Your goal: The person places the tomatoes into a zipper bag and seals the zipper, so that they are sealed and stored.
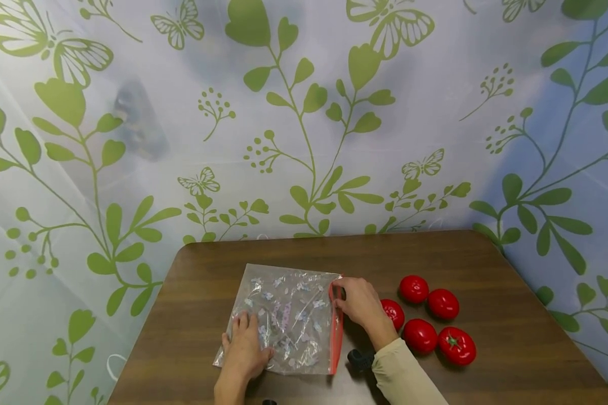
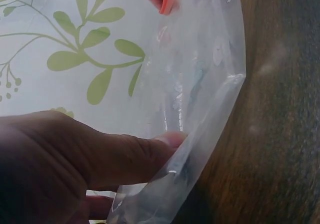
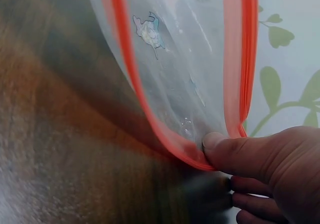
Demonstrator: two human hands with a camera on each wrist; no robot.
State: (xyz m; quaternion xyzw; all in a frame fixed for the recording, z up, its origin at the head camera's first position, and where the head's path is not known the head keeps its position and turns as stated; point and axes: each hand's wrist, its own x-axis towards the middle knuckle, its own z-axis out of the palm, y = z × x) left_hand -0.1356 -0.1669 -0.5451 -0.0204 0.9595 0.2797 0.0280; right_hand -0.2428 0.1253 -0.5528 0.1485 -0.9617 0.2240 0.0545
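A clear zip bag [image 1: 296, 315] printed with small pale figures lies on the brown table, its red-edged mouth [image 3: 150, 114] facing right and standing apart. My right hand [image 1: 360, 304] pinches the red rim at the mouth's far corner; in the right wrist view the thumb [image 3: 235, 151] is on the inner side of the rim. On the bag's closed left end rests my left hand [image 1: 245, 349], fingers spread over the plastic. The left wrist view shows the thumb [image 2: 135, 154] pressing into the plastic near its edge. Several red tomatoes [image 1: 419, 336] sit beside my right forearm, one partly hidden behind it.
The brown wooden table [image 1: 527, 337] has rounded far corners. A white curtain [image 1: 304, 157] with green leaves and butterflies hangs behind it and on both sides. A black device [image 1: 361, 360] is at the right wrist.
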